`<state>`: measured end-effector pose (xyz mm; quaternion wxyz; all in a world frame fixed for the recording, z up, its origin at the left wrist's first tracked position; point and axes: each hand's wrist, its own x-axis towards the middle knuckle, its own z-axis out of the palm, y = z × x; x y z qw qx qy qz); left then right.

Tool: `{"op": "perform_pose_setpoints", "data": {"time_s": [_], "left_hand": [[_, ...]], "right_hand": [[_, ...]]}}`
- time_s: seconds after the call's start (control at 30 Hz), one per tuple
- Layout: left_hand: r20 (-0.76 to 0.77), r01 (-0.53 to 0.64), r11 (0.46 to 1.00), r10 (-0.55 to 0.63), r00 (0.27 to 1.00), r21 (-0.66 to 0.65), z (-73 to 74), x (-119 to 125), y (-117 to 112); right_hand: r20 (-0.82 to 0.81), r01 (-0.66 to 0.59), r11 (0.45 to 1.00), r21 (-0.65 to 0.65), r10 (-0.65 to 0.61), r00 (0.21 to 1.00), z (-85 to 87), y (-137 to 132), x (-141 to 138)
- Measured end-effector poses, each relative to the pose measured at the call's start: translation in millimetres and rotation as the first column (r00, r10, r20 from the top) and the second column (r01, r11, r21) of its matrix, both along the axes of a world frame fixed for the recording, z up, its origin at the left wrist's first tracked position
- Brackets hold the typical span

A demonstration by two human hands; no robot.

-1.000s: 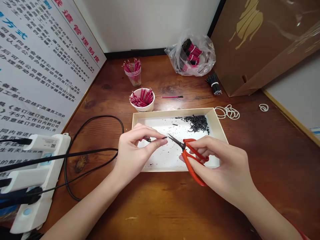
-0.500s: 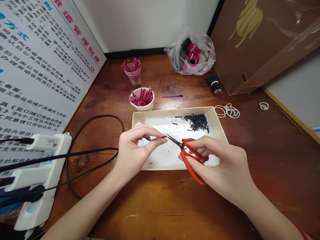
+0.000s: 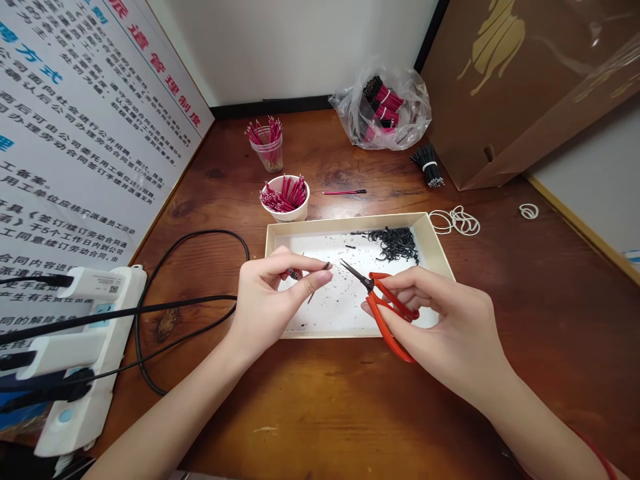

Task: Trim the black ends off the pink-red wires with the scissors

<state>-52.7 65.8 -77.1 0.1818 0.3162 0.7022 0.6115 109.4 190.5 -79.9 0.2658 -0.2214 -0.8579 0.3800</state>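
Note:
My left hand (image 3: pixel 270 300) pinches a short thin wire piece (image 3: pixel 311 269) between thumb and fingers, held over the shallow cream tray (image 3: pixel 435 243). Orange-handled scissors (image 3: pixel 385 307) sit in my right hand (image 3: pixel 440 333), with the dark blades pointing left toward the wire tip, a small gap between them. A pile of black wire offcuts (image 3: pixel 395 244) lies in the tray's far right corner, and tiny specks dot its white floor.
A white cup (image 3: pixel 285 198) and a clear cup (image 3: pixel 267 143) hold red wires. One red wire (image 3: pixel 344 193) lies loose behind the tray. At the back are a plastic bag of wire bundles (image 3: pixel 383 107), a black bundle (image 3: pixel 427 167), rubber bands (image 3: pixel 457 223), a brown box (image 3: pixel 525 87). A power strip (image 3: pixel 75 353) and cables lie left.
The scissors drew back to the right from the wire tip they were touching. My left hand rose a little with the wire.

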Motion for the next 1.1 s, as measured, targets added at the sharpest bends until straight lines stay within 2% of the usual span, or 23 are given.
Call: {"op": "perform_pose_setpoints", "data": {"time_s": [0.17,0.3,0.4,0.53,0.7,0.9,1.1], "left_hand": [[0.27,0.012,0.999,-0.025,0.962,0.048,4.3,2,-4],[0.495,0.031,0.997,-0.059,0.867,0.065,18.0,10,-10],[0.587,0.055,0.995,-0.094,0.804,0.084,29.7,16,-13],[0.631,0.081,0.992,-0.121,0.767,0.092,38.4,19,-19],[0.64,0.126,0.986,-0.165,0.75,0.106,40.9,21,-26],[0.66,0.134,0.987,-0.161,0.733,0.093,43.3,22,-26],[0.643,0.107,0.991,-0.133,0.754,0.079,44.2,21,-24]], "right_hand": [[0.002,0.003,1.0,-0.014,-0.003,1.0,-1.8,0,-1],[-0.022,0.0,1.0,-0.024,-0.001,1.0,-2.5,0,-1],[-0.01,0.003,1.0,-0.029,-0.003,1.0,-2.1,0,-2],[-0.009,0.006,1.0,-0.029,-0.006,1.0,-1.7,1,-4],[0.012,0.0,0.999,-0.039,0.001,1.0,-2.1,1,-3],[0.005,0.01,1.0,-0.019,-0.01,1.0,-1.9,1,-2],[0.005,0.016,0.999,-0.033,-0.016,1.0,-0.1,0,-4]]}}
